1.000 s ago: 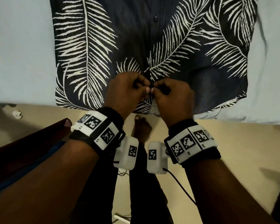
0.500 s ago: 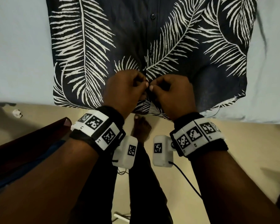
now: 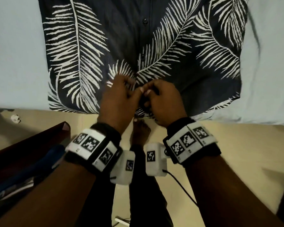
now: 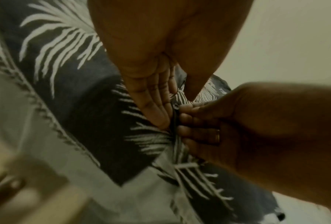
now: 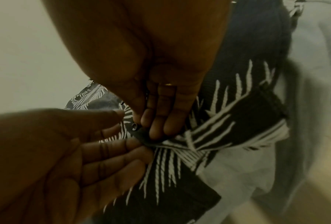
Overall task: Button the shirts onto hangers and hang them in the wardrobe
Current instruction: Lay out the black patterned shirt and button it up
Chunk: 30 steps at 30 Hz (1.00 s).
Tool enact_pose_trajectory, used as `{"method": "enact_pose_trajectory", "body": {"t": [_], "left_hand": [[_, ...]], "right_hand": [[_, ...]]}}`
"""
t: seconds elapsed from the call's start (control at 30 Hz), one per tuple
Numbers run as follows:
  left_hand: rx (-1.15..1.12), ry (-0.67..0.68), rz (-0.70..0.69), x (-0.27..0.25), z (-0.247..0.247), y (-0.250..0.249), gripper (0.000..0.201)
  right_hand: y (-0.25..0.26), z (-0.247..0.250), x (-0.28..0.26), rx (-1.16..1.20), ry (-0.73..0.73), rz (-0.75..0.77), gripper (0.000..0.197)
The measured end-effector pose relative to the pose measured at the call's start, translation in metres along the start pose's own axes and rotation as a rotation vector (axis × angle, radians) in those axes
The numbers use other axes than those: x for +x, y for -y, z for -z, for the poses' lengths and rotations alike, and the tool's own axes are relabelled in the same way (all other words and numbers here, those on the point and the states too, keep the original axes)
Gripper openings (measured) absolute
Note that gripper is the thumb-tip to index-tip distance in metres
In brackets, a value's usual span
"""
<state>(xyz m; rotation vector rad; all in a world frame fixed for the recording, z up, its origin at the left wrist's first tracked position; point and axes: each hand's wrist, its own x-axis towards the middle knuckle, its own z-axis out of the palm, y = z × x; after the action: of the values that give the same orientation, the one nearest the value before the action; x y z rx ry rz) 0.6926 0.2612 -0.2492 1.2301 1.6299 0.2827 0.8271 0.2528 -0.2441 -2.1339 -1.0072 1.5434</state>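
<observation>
Shirt: the dark shirt (image 3: 105,46) with white fern leaves lies flat on the pale bed sheet (image 3: 15,54), its hem at the bed's near edge, the front placket running away from the person.
Buttons: two dark ones, the upper button (image 3: 144,20) and one lower on the placket, look fastened; a loose button (image 5: 134,125) sits at the placket's edge near the hem.
Right hand: the right hand (image 3: 164,102) pinches the placket edge just beside that button, fingers curled on the cloth.
Left hand: the left hand (image 3: 120,97) has its fingers nearly straight, tips pressed against the opposite fabric edge; its thumb is blurred, so a pinch seems likely but unsure.
Surroundings: beige floor (image 3: 228,153) below the bed edge; a dark wooden board (image 3: 28,141) at the left.
</observation>
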Motion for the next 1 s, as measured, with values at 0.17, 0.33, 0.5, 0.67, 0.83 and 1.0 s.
{"method": "enact_pose_trajectory", "body": {"t": [0.17, 0.33, 0.5, 0.67, 0.83, 1.0], "left_hand": [[0.001, 0.005, 0.177, -0.040, -0.035, 0.011, 0.030], [-0.138, -0.024, 0.264, -0.055, -0.060, 0.016, 0.025], [-0.035, 0.017, 0.278, -0.049, -0.068, 0.013, 0.027], [-0.266, 0.113, 0.276, -0.049, -0.060, 0.033, 0.028], [-0.166, 0.118, 0.090, -0.052, -0.037, 0.041, 0.007], [0.142, 0.152, 0.124, -0.046, -0.024, 0.061, 0.010]], "right_hand": [[-0.030, 0.040, -0.026, 0.085, -0.194, 0.155, 0.017], [-0.085, 0.137, -0.019, -0.238, -0.845, -0.016, 0.014], [-0.108, 0.166, 0.001, -0.218, -0.700, -0.269, 0.035], [-0.119, 0.171, 0.012, -0.279, -0.557, -0.217, 0.043], [-0.151, 0.191, -0.002, -0.154, -0.514, -0.277, 0.026], [-0.144, 0.185, -0.021, -0.082, -0.568, -0.300, 0.020]]}}
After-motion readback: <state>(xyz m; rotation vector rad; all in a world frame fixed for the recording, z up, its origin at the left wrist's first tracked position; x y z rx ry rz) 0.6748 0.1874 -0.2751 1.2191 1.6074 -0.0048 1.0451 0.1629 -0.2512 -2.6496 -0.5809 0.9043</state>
